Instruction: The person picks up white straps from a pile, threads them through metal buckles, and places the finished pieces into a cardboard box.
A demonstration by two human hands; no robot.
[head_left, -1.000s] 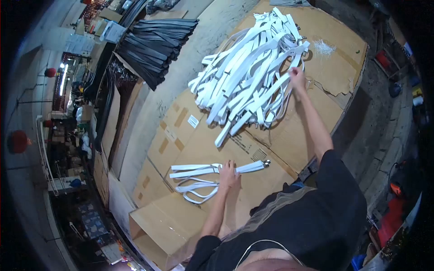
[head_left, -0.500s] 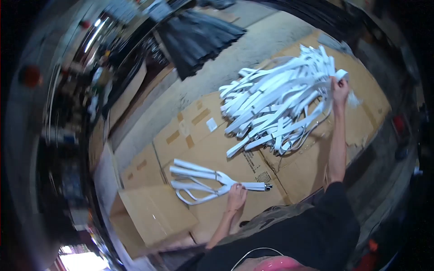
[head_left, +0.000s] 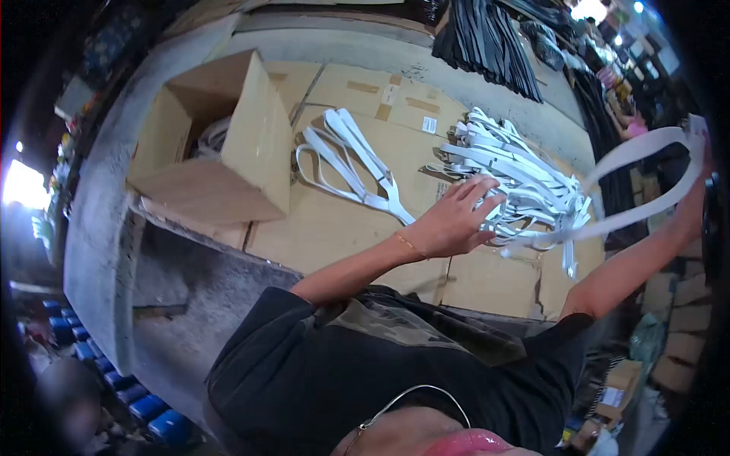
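Note:
A pile of white elastic suspenders lies on the flattened cardboard, with metal clips showing among the straps. My left hand is over the pile's near left edge, fingers curved and apart, with nothing visible in its grasp. Far out to the right, my right hand is raised and grips a white strap, which hangs in a wide, blurred loop back toward the pile. One Y-shaped pair of white suspenders lies apart, left of the pile; its lower end is partly hidden behind my left hand and forearm.
An open cardboard box stands at the left with some white straps inside. Flattened cardboard covers the tabletop. Black pleated material hangs over the far side. Blue containers line the floor at lower left. Another person is in the right background.
My left hand has left the separate suspenders and moved right to the pile. My right hand has swung outward, lifting a strap. The view has turned, bringing the box's inside into sight.

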